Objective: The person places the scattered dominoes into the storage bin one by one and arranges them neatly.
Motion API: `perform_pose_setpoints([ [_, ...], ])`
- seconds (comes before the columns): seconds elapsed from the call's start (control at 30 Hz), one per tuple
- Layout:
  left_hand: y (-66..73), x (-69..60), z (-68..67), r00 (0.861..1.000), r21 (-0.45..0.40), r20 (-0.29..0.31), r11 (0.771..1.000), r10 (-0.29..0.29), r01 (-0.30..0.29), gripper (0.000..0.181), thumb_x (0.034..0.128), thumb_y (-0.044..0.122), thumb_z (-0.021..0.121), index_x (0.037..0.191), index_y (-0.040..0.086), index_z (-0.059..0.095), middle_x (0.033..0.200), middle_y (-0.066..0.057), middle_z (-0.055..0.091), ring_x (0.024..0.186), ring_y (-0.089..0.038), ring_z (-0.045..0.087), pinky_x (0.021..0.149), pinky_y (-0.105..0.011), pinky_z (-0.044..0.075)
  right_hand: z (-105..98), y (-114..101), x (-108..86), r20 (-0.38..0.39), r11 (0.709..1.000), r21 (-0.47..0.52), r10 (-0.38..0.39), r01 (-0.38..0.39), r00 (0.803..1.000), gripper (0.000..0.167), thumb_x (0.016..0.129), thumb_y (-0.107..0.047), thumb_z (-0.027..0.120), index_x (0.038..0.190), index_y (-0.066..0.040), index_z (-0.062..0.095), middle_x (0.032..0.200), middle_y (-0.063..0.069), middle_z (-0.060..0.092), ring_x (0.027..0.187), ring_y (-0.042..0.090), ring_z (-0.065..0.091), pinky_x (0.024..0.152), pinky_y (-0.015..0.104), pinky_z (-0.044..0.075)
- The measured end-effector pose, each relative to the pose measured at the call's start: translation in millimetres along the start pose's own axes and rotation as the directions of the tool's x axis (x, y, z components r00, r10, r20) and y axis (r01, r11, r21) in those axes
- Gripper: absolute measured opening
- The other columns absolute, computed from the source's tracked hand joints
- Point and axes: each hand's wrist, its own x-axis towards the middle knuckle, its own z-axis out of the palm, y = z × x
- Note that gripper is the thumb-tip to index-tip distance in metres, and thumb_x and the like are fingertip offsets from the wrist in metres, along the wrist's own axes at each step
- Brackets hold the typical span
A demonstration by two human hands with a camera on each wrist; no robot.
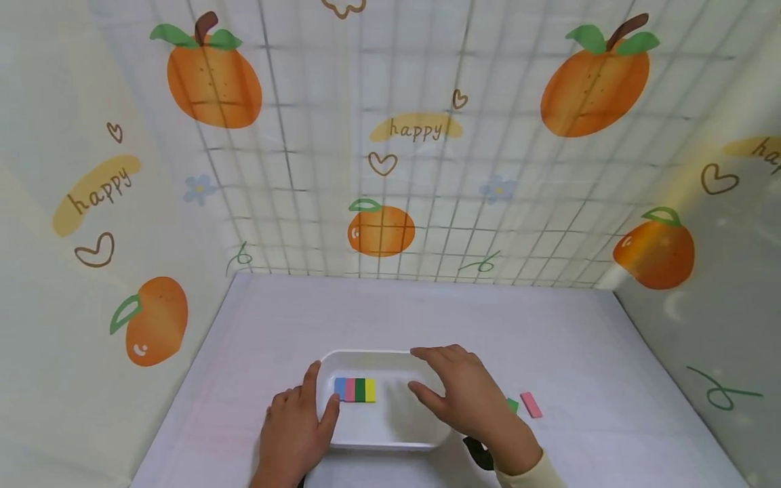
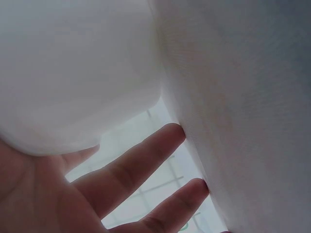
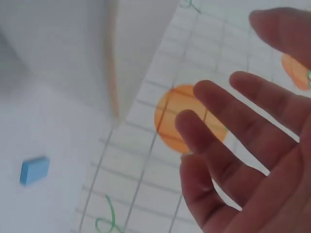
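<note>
A white tray (image 1: 378, 423) lies before me, with a row of small flat blocks inside: blue (image 1: 339, 389), pink (image 1: 350, 390), green (image 1: 361, 390) and yellow (image 1: 370, 390). My left hand (image 1: 293, 427) rests against the tray's left end, thumb over the rim. In the left wrist view its fingers (image 2: 131, 167) are spread and fairly straight beside the tray wall (image 2: 77, 82), the tips at the white table surface. Above the tray's right end, my right hand (image 1: 460, 393) is spread and holds nothing. The right wrist view shows its fingers (image 3: 243, 114) apart, loosely bent.
Right of the tray, a pink block (image 1: 531, 404) lies on the table; a green piece (image 1: 513, 405) is partly behind my right wrist. A lone blue block (image 3: 35, 170) shows in the right wrist view. Fruit-printed curtains (image 1: 421, 183) stand around the table.
</note>
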Motion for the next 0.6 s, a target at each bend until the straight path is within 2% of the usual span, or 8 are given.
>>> perform_pose_setpoints([
  [0.13,-0.2,0.0,-0.7,1.000,0.002,0.004,1.000,-0.001,0.001,0.070,0.1038,0.057,0.055,0.162,0.022,0.038,0.118,-0.017,0.072,0.114,-0.045,0.061,0.097,-0.063,0.047,-7,12,-13.4,-0.085,0.999,0.023,-0.019,0.021,0.996,0.052,0.093,-0.042,0.081,0.137,-0.018,0.068,0.127,-0.007,0.072,0.115,0.019,0.065,0.097,0.048,0.051],
  [0.23,0.3,-0.4,-2.1,1.000,0.001,0.002,1.000,0.004,-0.004,0.070,0.1039,0.056,0.055,0.162,0.022,0.038,0.118,-0.017,0.072,0.113,-0.045,0.062,0.097,-0.063,0.047,-8,23,-26.1,-0.116,0.999,0.031,-0.005,0.008,0.993,0.049,0.093,-0.035,0.081,0.136,-0.016,0.069,0.127,-0.006,0.072,0.115,0.021,0.065,0.097,0.050,0.051],
  [0.37,0.8,-1.5,-3.4,1.000,0.005,0.000,1.000,0.009,-0.009,0.070,0.1037,0.055,0.056,0.162,0.021,0.039,0.116,-0.017,0.072,0.112,-0.045,0.062,0.096,-0.063,0.048,-5,35,-47.3,-0.098,0.998,0.026,0.058,-0.055,0.994,0.046,0.091,-0.024,0.079,0.136,-0.018,0.069,0.129,-0.005,0.072,0.117,0.022,0.065,0.097,0.052,0.051],
  [0.6,-0.6,-2.1,-0.5,1.000,0.012,0.010,1.000,0.005,-0.005,0.071,0.1035,0.057,0.056,0.162,0.021,0.038,0.118,-0.018,0.072,0.113,-0.045,0.062,0.097,-0.063,0.048,-4,46,-76.2,-0.053,0.988,0.026,0.152,-0.150,0.987,0.059,0.079,-0.008,0.073,0.137,-0.021,0.068,0.125,-0.008,0.072,0.118,0.020,0.063,0.097,0.052,0.049],
])
